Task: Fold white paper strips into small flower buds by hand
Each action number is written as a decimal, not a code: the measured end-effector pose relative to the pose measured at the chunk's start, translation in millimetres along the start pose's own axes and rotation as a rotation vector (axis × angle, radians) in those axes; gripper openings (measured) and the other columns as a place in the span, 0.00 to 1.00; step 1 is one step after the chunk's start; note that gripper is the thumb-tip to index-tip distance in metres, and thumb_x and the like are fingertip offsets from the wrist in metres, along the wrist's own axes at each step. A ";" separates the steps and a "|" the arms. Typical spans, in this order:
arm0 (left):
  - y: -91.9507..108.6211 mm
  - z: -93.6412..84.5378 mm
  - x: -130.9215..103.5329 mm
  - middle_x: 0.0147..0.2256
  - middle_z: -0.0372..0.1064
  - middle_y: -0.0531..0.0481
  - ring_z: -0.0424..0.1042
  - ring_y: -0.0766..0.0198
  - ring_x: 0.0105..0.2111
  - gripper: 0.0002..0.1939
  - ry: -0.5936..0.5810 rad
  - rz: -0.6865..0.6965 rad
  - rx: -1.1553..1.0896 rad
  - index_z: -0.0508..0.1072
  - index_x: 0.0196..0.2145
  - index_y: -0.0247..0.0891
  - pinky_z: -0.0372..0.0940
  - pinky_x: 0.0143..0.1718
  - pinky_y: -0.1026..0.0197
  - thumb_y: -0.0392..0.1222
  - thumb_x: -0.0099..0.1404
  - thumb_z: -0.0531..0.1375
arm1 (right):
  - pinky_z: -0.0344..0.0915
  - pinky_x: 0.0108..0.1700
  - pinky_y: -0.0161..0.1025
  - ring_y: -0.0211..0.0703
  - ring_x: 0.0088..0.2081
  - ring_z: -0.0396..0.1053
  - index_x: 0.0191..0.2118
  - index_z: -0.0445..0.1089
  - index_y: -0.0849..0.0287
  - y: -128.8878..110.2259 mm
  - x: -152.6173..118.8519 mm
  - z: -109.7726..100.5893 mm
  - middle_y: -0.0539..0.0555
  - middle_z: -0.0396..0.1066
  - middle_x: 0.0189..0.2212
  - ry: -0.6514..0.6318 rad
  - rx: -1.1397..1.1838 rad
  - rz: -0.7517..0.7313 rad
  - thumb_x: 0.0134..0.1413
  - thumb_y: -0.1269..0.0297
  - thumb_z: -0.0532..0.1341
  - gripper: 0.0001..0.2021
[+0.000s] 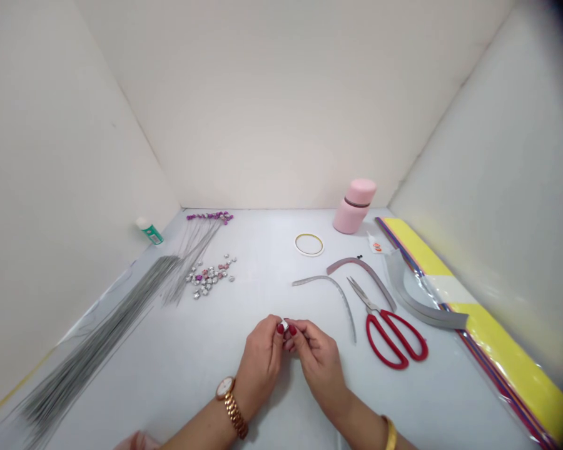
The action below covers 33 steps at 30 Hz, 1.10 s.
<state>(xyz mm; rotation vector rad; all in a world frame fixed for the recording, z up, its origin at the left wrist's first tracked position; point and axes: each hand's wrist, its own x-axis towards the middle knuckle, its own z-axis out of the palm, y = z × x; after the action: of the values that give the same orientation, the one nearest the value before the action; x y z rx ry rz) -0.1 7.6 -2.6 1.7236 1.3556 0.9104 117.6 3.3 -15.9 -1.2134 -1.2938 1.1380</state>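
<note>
I see my left hand (261, 357) and right hand (315, 359) pinching one small silver piece (284, 325) between closed fingertips, just above the table (244, 350). Nearby: one red scissors (388, 328), one pink bottle (355, 205), one tape ring (309, 244).

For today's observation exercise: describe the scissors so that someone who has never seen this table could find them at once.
Start at the pink flask by the back wall and come toward the right hand. The scissors lie flat just right of that hand, beside curved grey strips. Only they have bright red loop handles and metal blades.
</note>
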 end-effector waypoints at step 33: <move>-2.2 17.1 -4.9 0.22 0.55 0.56 0.57 0.68 0.21 0.16 0.087 -0.291 -0.554 0.58 0.26 0.38 0.56 0.23 0.66 0.50 0.65 0.43 | 0.64 0.22 0.33 0.37 0.21 0.65 0.33 0.66 0.59 1.3 5.9 4.1 0.51 0.68 0.25 -0.045 -0.110 -0.055 0.58 0.63 0.51 0.10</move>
<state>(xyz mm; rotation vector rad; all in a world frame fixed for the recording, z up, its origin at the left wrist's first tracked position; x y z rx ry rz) 13.0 0.9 -12.9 1.0498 1.2188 1.0747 113.6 9.2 -17.1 -1.2305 -1.4313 1.0717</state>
